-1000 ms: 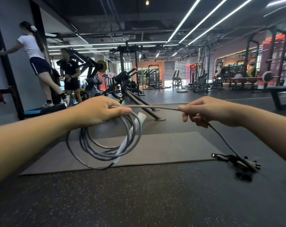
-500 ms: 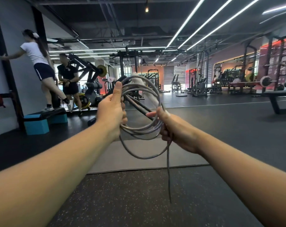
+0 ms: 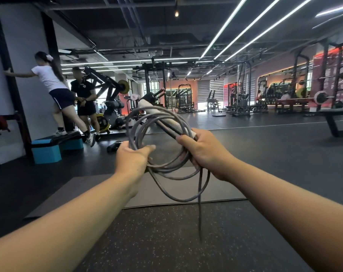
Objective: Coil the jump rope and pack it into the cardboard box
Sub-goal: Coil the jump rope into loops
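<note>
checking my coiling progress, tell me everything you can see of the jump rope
The jump rope is a thin grey cord, rubbery-looking, gathered into several loose loops held upright in the air. The left hand pinches the coil's lower left; the right hand grips its right side. One loose strand hangs down toward the floor. No handles show clearly.

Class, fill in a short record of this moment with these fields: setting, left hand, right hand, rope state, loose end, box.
setting: gym floor with a grey mat
left hand: left hand grips the coil's lower left
right hand: right hand grips the coil's right side
rope state: jump rope wound in several loops
loose end: one strand hangs down, uncoiled
box: not in view
</note>
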The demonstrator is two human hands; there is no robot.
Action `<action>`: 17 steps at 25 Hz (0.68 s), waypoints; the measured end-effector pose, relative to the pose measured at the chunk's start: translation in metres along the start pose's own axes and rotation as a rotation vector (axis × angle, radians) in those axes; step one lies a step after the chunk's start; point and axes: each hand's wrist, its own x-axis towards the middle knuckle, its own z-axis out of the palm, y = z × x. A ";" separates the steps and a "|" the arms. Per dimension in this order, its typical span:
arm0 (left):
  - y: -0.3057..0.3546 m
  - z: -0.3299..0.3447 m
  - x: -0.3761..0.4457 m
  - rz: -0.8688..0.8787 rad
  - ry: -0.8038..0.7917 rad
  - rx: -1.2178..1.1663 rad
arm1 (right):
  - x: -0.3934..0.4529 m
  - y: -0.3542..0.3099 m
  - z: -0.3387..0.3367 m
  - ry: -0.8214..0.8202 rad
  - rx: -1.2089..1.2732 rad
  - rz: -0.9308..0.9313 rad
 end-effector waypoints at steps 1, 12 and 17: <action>0.001 -0.005 0.001 0.028 0.053 0.089 | 0.001 -0.002 -0.001 -0.047 -0.090 -0.029; 0.065 0.010 -0.007 0.692 -0.741 1.269 | 0.008 -0.027 -0.009 -0.438 -0.691 -0.184; 0.065 0.004 -0.005 0.741 -0.848 1.354 | 0.002 -0.034 -0.024 -0.638 -0.630 -0.027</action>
